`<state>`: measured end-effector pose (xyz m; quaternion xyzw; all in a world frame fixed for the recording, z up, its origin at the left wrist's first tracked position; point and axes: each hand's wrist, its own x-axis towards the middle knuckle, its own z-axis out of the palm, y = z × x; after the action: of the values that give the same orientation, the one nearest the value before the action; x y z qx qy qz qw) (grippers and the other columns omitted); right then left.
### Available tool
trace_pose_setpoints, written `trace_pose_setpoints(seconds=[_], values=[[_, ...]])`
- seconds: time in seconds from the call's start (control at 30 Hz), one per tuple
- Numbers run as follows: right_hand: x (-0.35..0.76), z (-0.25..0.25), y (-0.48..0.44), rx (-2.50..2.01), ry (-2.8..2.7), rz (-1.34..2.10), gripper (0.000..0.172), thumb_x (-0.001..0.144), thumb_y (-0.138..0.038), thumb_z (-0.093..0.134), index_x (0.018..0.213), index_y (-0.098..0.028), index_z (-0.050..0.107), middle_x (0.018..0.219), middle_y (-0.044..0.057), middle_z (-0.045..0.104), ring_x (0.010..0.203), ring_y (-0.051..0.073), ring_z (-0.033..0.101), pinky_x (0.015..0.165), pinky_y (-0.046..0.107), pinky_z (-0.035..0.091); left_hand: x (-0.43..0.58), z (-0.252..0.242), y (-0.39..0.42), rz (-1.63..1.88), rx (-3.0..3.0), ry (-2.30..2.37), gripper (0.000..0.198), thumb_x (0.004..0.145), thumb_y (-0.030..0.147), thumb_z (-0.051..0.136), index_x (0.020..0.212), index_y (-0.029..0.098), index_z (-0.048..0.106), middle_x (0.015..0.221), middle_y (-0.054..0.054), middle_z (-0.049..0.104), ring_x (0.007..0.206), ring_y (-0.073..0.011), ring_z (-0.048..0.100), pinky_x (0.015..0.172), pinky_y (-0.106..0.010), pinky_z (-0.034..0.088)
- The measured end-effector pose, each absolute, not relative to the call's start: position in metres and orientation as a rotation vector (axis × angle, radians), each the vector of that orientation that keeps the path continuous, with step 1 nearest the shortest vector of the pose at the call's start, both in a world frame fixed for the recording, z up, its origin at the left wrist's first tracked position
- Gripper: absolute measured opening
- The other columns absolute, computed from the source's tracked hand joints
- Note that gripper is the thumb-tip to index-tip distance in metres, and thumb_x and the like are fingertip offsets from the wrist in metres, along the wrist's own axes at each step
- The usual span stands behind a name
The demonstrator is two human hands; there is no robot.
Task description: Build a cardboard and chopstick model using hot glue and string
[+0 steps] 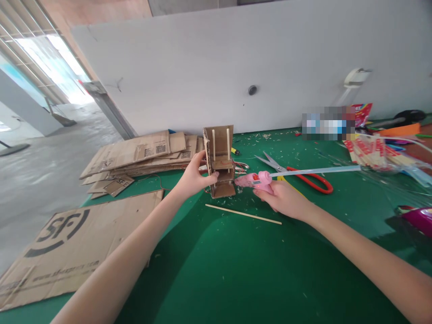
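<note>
My left hand (197,176) grips the left side of a small upright cardboard box (221,155), its thumb reaching in across the front. Two thin wooden sticks stand in the upper part of the box, and a cardboard flap sticks out at its bottom. In my right hand (281,195) is a pink hot glue gun (258,180), with a long clear glue stick (313,170) coming out of its back. The gun's nozzle points left, at the lower right edge of the box; whether it touches cannot be told. A loose wooden stick (243,214) lies in front of the box.
Red-handled scissors (310,177) lie behind the glue gun. Flattened cardboard pieces (135,150) are stacked at the left, with a large printed sheet (101,234) nearer. Packaged sticks (371,153) and a purple object (418,220) are at the right. A white wall panel (202,67) borders the green table (229,279).
</note>
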<state>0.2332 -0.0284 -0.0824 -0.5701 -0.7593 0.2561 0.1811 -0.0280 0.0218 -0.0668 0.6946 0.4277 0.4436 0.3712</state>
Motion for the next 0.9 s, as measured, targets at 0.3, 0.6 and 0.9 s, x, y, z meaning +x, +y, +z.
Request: trace_pose_setpoints(seconds=[0.3,0.6,0.9], values=[[0.234,-0.0823,-0.0245,-1.596,-2.159,0.737,0.041,0.092,-0.046,0.044,0.059,-0.021,0.042,0.049,0.0,0.05,0.047,0.012,0.046,0.052,0.029,0.034,-0.0268,-0.0659,0.0221,1.14,1.773,1.09,0.061,0.063,0.032,0.072,0.117,0.016,0.049,0.124,-0.013,0.058,0.114,-0.0286,0.057,0.088,-0.041,0.055],[0.2348,-0.0826,-0.0268,-1.586,-2.103,0.704,0.037,0.091,-0.045,0.046,0.063,-0.021,0.044,0.05,0.0,0.052,0.046,0.012,0.047,0.052,0.029,0.033,-0.0274,-0.0639,0.0219,1.121,1.806,1.091,0.056,0.065,0.031,0.07,0.115,0.016,0.051,0.117,-0.011,0.062,0.112,-0.0281,0.059,0.087,-0.04,0.056],[0.2335,-0.083,-0.0264,-1.601,-2.069,0.735,0.036,0.09,-0.046,0.046,0.065,-0.02,0.048,0.049,-0.001,0.051,0.045,0.012,0.047,0.051,0.028,0.033,-0.0346,-0.0618,0.0281,1.061,1.862,1.06,0.046,0.065,0.029,0.071,0.106,0.016,0.053,0.107,-0.009,0.064,0.108,-0.0285,0.062,0.088,-0.041,0.055]])
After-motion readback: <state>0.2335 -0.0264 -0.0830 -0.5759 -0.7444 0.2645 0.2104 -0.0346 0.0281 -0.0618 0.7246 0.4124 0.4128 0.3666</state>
